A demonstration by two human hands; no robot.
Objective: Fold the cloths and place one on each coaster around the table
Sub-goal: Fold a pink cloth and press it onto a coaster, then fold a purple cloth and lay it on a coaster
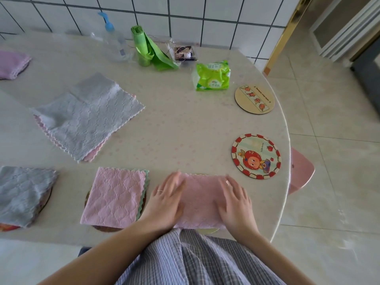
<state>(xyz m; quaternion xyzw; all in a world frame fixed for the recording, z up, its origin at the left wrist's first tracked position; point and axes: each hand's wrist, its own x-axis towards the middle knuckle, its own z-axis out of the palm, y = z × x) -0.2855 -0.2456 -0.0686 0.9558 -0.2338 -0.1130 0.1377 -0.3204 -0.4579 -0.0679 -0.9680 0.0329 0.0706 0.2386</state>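
Both flat, open hands, left hand (pixel 164 202) and right hand (pixel 236 204), press a folded pink cloth (pixel 200 200) onto the round, pale patterned table (pixel 174 124) beside a white-tiled wall (pixel 185 13).

Blue-white checked garment (pixel 195 262); thin ring on left hand (pixel 164 199).

Home dining corner, tiled wall (pixel 185 13), round table (pixel 174 124)

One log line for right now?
step: smoothing pink cloth | left hand flat | right hand flat | bare: red-rimmed coaster, tan coaster
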